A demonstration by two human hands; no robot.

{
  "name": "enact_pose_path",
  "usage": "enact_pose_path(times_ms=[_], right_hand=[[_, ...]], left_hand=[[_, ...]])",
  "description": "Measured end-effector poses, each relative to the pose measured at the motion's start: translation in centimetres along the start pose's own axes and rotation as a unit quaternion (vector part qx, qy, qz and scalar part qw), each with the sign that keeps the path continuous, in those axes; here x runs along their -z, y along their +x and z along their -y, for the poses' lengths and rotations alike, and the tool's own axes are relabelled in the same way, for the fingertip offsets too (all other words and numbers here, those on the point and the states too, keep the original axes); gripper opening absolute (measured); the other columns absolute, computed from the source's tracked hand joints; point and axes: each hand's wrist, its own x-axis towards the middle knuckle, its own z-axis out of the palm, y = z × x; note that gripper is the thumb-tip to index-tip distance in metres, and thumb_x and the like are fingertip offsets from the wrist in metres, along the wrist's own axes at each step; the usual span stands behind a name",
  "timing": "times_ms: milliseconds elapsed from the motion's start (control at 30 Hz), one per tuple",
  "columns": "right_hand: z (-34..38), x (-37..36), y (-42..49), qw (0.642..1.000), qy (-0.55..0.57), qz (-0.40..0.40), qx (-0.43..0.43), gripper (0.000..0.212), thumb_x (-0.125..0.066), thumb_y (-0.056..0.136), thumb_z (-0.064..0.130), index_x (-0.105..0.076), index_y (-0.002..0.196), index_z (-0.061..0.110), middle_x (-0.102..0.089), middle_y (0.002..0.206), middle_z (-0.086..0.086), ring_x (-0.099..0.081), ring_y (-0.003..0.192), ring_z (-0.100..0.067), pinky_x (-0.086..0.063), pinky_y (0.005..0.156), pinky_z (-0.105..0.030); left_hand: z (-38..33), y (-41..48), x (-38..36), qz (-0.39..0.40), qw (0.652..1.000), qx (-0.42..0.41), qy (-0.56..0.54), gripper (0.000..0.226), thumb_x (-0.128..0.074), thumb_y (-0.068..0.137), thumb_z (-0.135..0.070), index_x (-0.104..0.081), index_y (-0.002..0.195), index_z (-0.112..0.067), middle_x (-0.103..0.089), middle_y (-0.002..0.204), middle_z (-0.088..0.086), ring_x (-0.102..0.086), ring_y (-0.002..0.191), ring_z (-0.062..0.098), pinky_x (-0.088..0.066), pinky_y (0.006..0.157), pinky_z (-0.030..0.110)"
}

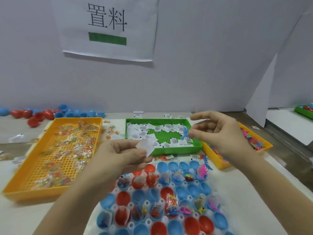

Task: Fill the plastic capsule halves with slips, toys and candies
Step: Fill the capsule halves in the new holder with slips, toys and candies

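Your left hand (118, 155) pinches one white slip (145, 147) between thumb and fingertips. Your right hand (221, 131) pinches a small blue toy (185, 133), with the other fingers loosely spread. The hands are apart and raised, just in front of the supply trays.

You look to be mid-fill, carrying a slip and a toy towards the capsule halves (182, 190). These stand open side up in a clear holder sheet (172, 184) on the table (20, 216), directly below your hands. Next, bring both hands down over a bare half and release each piece so that it drops inside, not onto the ridges between cups. The slip is light and may flutter, so let it go low.

Several red and blue halves already hold a slip, a toy or a candy packet. Many others, in the middle and nearest rows, look bare.

- **Green tray (183, 150):** holds a thinning layer of slips (140, 133), with bare mesh showing.
- **Orange tray (33, 192), to your left:** holds wrapped candies (67, 143).
- **Second orange tray (218, 162), to your right:** holds small coloured toys (254, 141).

Spare halves (67, 113) lie loose along the wall.
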Motion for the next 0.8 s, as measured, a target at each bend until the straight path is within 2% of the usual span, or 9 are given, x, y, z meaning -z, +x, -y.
enact_pose_path(times_ms=[100,267,400,600,667,733,800], right_hand=[[1.8,-3.3,-1.3,0.992,0.046,0.118,-0.015,0.037,-0.08,0.065,0.003,-0.068,0.096,0.02,-0.074,0.076,-0.006,-0.071,0.071,-0.013,-0.055,0.066,-0.018],[2.9,-5.4,-0.8,0.973,-0.12,0.198,0.016,0.041,-0.076,0.075,-0.001,-0.061,0.101,0.027,-0.074,0.078,0.001,-0.071,0.071,-0.012,-0.059,0.072,-0.028],[3.4,-5.7,-0.4,0.954,-0.166,0.247,0.022,0.049,-0.072,0.077,0.001,-0.053,0.105,0.037,-0.073,0.079,0.0,-0.07,0.071,-0.014,-0.059,0.071,-0.034],[3.5,-6.2,-0.2,0.945,-0.204,0.255,0.027,0.051,-0.07,0.077,0.001,-0.047,0.104,0.038,-0.072,0.078,0.004,-0.069,0.07,-0.012,-0.058,0.07,-0.038],[3.6,-6.4,-0.2,0.948,-0.202,0.244,0.028,0.05,-0.071,0.077,0.002,-0.047,0.104,0.038,-0.072,0.077,0.005,-0.069,0.07,-0.011,-0.058,0.068,-0.034],[3.6,-6.5,-0.2,0.952,-0.203,0.226,0.038,0.051,-0.072,0.077,0.005,-0.047,0.105,0.039,-0.072,0.079,0.006,-0.068,0.072,-0.008,-0.057,0.068,-0.026],[3.6,-6.5,-0.2,0.952,-0.217,0.211,0.047,0.052,-0.073,0.077,0.011,-0.047,0.108,0.042,-0.069,0.084,0.006,-0.067,0.079,-0.004,-0.057,0.074,-0.025]], left_hand=[[-0.2,-0.4,-0.5,0.009,0.999,0.011,0.032,0.014,-0.068,0.079,0.003,-0.071,0.093,0.003,-0.074,0.076,0.018,-0.074,0.069,0.02,-0.056,0.054,0.019],[-0.6,-1.0,-0.5,0.047,0.993,0.025,0.105,0.012,-0.067,0.086,0.002,-0.072,0.097,0.0,-0.075,0.079,0.017,-0.074,0.07,0.018,-0.056,0.058,0.019],[-0.8,-1.3,-0.3,0.065,0.986,0.025,0.152,0.01,-0.068,0.087,0.001,-0.075,0.09,-0.007,-0.076,0.079,0.016,-0.075,0.072,0.018,-0.056,0.06,0.019],[-0.7,-1.2,-0.3,0.057,0.981,0.029,0.184,0.023,-0.081,0.075,-0.005,-0.074,0.097,-0.009,-0.076,0.081,0.012,-0.075,0.077,0.019,-0.057,0.065,0.02],[-0.5,-1.2,-0.5,0.033,0.979,0.01,0.203,0.026,-0.083,0.075,-0.011,-0.074,0.099,-0.01,-0.076,0.078,0.01,-0.075,0.076,0.019,-0.06,0.067,0.024],[-0.4,-1.1,-0.7,-0.004,0.975,-0.008,0.222,0.034,-0.081,0.077,-0.012,-0.068,0.108,-0.008,-0.076,0.076,0.007,-0.075,0.076,0.019,-0.062,0.071,0.029],[-0.3,-1.2,-0.9,-0.02,0.968,-0.022,0.25,0.048,-0.079,0.08,-0.014,-0.061,0.125,-0.012,-0.076,0.074,0.003,-0.075,0.076,0.017,-0.062,0.077,0.034]])
